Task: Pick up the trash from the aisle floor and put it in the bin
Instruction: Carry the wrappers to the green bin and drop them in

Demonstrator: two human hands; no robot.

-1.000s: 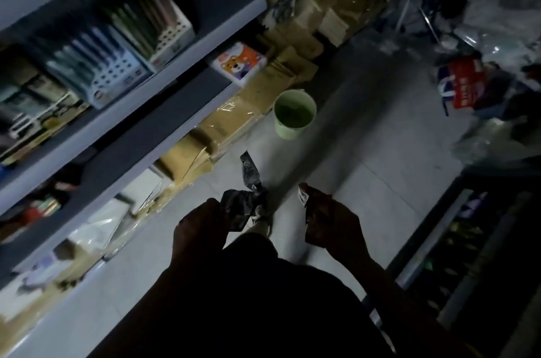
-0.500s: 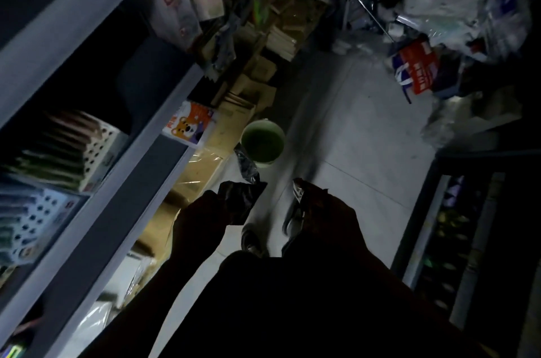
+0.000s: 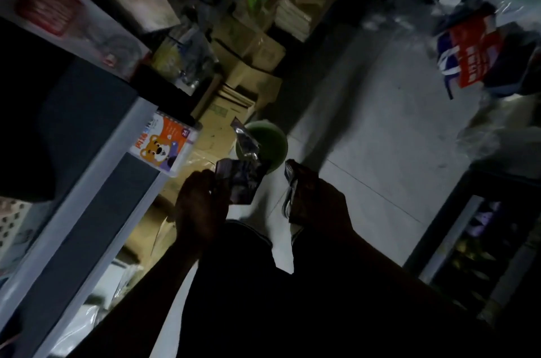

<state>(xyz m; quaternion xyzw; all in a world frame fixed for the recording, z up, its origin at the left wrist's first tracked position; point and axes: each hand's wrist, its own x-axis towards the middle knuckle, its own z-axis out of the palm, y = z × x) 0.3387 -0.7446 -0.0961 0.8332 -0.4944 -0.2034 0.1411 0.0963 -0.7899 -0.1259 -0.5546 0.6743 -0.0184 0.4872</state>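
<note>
We note crumpled wrappers point(image 3: 240, 179) gripped in the left hand point(image 3: 202, 205), their upper end reaching over the near rim of the green bin point(image 3: 270, 143), which stands on the tiled floor point(image 3: 380, 152) at twelve o'clock from the hands. The right hand point(image 3: 319, 205), at three o'clock from the left, has its fingers curled round a second dark wrapper point(image 3: 291, 182). At nine o'clock runs a grey shelf point(image 3: 96, 202) with a bear-printed pack point(image 3: 164, 145); cardboard boxes point(image 3: 248, 70) lie beyond the bin.
</note>
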